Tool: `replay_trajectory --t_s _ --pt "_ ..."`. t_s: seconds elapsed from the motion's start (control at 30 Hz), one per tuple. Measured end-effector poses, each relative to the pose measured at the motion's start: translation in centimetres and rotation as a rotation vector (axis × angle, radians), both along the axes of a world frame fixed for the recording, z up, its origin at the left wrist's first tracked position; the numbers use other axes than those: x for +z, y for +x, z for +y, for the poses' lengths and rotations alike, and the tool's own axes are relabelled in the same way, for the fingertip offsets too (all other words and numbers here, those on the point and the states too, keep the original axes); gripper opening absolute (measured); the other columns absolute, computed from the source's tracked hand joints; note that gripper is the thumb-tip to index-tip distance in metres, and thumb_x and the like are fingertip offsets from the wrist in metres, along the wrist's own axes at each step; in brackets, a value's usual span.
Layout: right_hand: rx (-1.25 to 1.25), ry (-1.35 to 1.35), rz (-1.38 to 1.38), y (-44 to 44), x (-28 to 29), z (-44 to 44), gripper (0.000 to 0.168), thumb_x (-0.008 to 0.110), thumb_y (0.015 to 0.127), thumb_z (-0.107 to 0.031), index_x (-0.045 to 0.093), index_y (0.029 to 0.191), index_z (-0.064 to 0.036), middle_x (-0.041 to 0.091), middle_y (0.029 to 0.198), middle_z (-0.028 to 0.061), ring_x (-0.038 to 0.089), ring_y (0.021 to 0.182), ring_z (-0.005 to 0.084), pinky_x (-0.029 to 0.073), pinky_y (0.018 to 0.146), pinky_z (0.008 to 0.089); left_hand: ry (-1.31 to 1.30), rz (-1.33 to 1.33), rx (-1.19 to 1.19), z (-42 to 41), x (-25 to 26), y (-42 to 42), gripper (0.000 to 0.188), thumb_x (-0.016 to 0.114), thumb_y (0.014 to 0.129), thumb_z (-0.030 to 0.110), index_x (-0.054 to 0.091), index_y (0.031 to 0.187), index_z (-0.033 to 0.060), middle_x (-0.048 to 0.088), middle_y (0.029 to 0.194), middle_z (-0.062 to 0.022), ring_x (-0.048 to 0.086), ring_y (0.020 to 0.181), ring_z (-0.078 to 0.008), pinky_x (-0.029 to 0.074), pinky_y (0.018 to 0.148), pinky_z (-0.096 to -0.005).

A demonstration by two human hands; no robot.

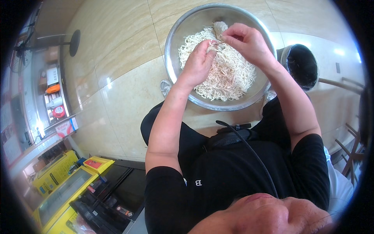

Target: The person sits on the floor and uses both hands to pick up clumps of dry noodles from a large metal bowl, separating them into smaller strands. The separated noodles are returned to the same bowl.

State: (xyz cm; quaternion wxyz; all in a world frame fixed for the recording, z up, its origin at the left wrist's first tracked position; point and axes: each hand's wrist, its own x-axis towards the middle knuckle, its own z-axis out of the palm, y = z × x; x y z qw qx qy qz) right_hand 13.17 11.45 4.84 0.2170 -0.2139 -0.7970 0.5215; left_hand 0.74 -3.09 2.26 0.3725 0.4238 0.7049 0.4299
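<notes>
A wide stainless steel bowl (181, 23) stands on the floor before me, between my feet. Pale shredded food (233, 76), which looks like shredded meat, heaps up in it, browner towards the near middle. Over the heap, my left hand (198, 61) grips a small torn piece of pale meat (216, 46) between thumb and fingers. My right hand (247, 42) is close beside it, thumb and forefinger pinched together on what seems to be a pale shred; the fingers partly hide it. A larger unshredded lump (220, 28) lies just beyond the fingertips.
A lined bin (302, 65) stands right of the bowl, with a wooden handle (339, 84) near it. Wooden furniture legs (350, 149) are at far right. To the left are a loaded shelf (54, 87), a fan (22, 54) and a yellow glass-topped cabinet (65, 196).
</notes>
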Motion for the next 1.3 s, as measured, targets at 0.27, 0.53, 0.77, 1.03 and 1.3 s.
replay_trajectory --t_s 0.27,0.53,0.77,1.03,1.3 --pt "0.175 0.413 0.027 -0.1 -0.6 -0.6 0.013 0.062 0.077 -0.013 0.065 0.078 0.0 0.06 0.074 0.0115 0.06 0.07 0.028 0.049 0.064 0.0365 0.013 0.4 0.02 0.0 0.2 0.7 0.028 0.051 0.088 0.011 0.047 0.114 0.004 0.054 0.107 -0.018 0.053 0.1 -0.0344 0.043 0.084 -0.0381" --pt "0.195 0.444 -0.005 0.0 -1.0 -0.4 0.015 0.059 0.078 -0.013 0.062 0.075 0.001 0.059 0.073 0.0142 0.059 0.071 0.0312 0.049 0.065 0.0387 0.011 0.524 -0.034 0.1 1.1 1.2 0.027 0.052 0.087 0.01 0.046 0.113 0.0037 0.052 0.107 -0.0167 0.053 0.098 -0.0354 0.044 0.081 -0.04" --pt "0.157 0.499 -0.024 0.1 -1.3 -0.2 0.014 0.058 0.076 -0.011 0.056 0.069 0.001 0.059 0.071 0.015 0.059 0.069 0.0324 0.048 0.065 0.0392 0.054 0.54 -0.035 0.2 1.1 1.4 0.027 0.052 0.086 0.008 0.046 0.112 0.0038 0.053 0.105 -0.0169 0.053 0.097 -0.0357 0.044 0.08 -0.0402" --pt "0.087 0.505 -0.05 0.2 -1.1 0.0 0.011 0.056 0.075 -0.009 0.056 0.07 0.001 0.058 0.072 0.0145 0.059 0.07 0.0323 0.048 0.065 0.0398 0.08 0.563 -0.019 0.3 1.0 1.4 0.027 0.054 0.082 0.005 0.046 0.108 0.0004 0.053 0.102 -0.0187 0.054 0.096 -0.0356 0.045 0.08 -0.0411" --pt "-0.055 0.458 -0.032 0.4 -0.8 0.3 0.01 0.056 0.075 -0.009 0.058 0.072 0.0 0.056 0.073 0.0134 0.058 0.07 0.0313 0.047 0.066 0.0394 0.102 0.554 0.006 0.2 0.8 1.2 0.024 0.053 0.086 0.008 0.047 0.109 0.0053 0.054 0.103 -0.0155 0.053 0.095 -0.035 0.043 0.079 -0.0394"
